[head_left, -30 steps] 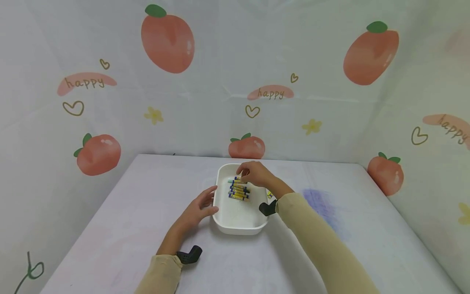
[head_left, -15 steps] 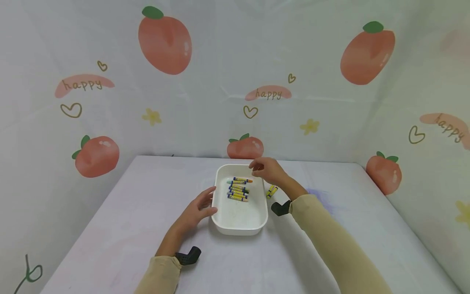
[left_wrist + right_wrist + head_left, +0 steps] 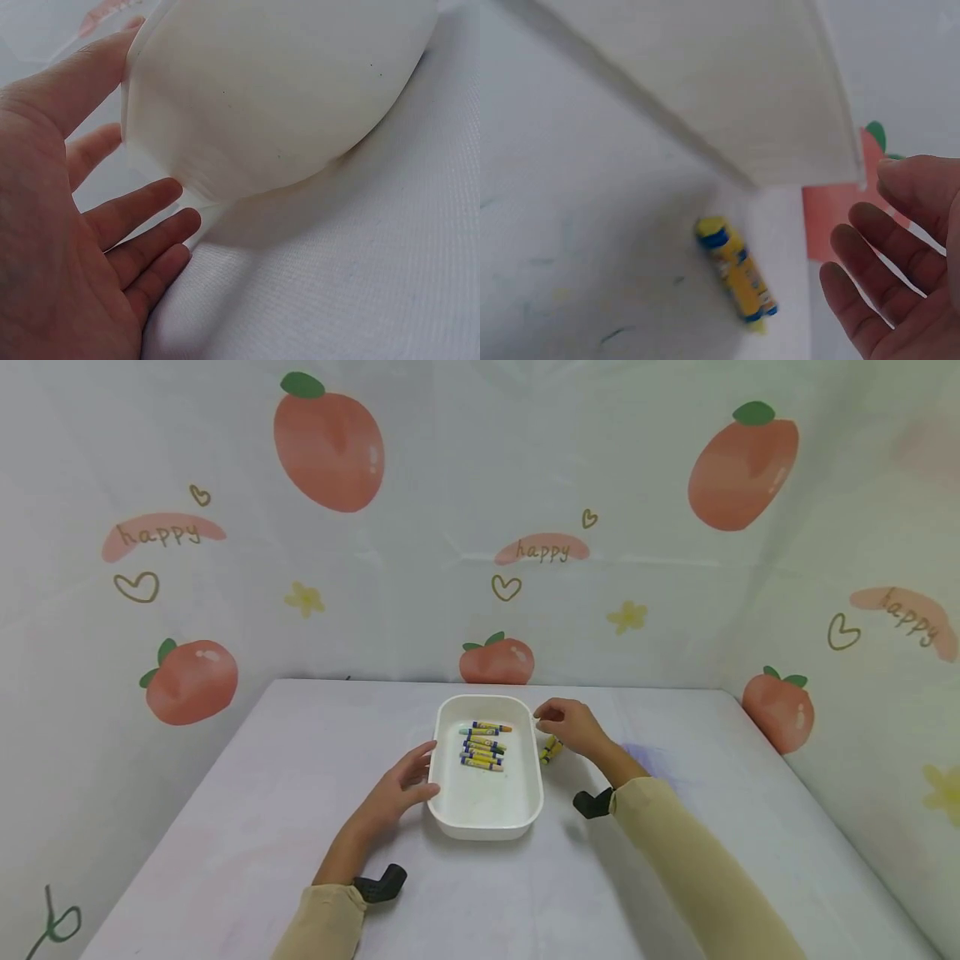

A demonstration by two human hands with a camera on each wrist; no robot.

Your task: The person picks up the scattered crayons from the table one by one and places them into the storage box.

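Observation:
A white rectangular tray [image 3: 486, 802] stands on the table, with several yellow-wrapped crayons [image 3: 482, 760] lying in a rough column inside it. My left hand [image 3: 393, 789] rests at the tray's left side; in the left wrist view its thumb lies along the rim and its relaxed fingers are spread by the outer wall. Just off the tray's far right side hovers my right hand [image 3: 576, 725], fingers loosely bent with nothing between them. Below it, yellow crayons [image 3: 739, 274] lie side by side on the table against the tray, partly hidden by that hand in the head view.
White cloth covers the table [image 3: 300, 760], and a purple smudge [image 3: 645, 760] marks it on the right. Behind hangs a white curtain [image 3: 420, 527] printed with peaches. A black wrist camera [image 3: 381, 885] is strapped to each wrist.
My right hand has moved from over the crayons in the tray, rightward past the rim, and down toward the crayons on the table. The left hand has stayed at the tray.

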